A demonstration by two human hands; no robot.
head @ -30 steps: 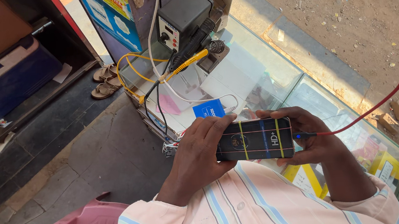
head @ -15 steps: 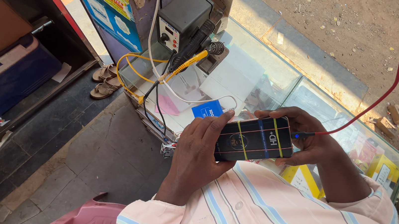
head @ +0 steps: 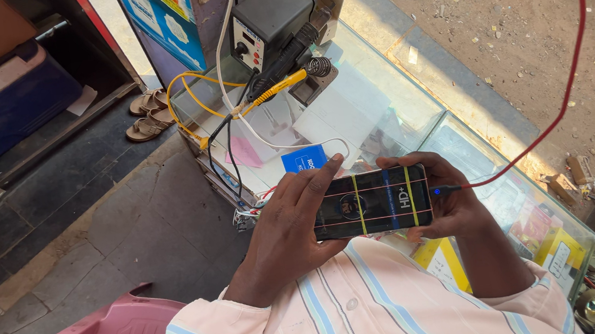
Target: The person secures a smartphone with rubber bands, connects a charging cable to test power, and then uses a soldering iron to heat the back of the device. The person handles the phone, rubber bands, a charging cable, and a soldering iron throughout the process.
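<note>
1. Head view: a person's left hand and right hand each clasp an end of a black slab-shaped smartphone, held level above the glass display-case worktop.
2. Against half a second ago, the phone has barely shifted; both grips stay clenched on it.
3. A red cable runs from its right end; coloured lines cross the lit screen.

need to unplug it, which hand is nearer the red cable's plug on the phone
Right. The right hand grips the phone end where the red cable plugs in; the left hand holds the opposite end.
</note>
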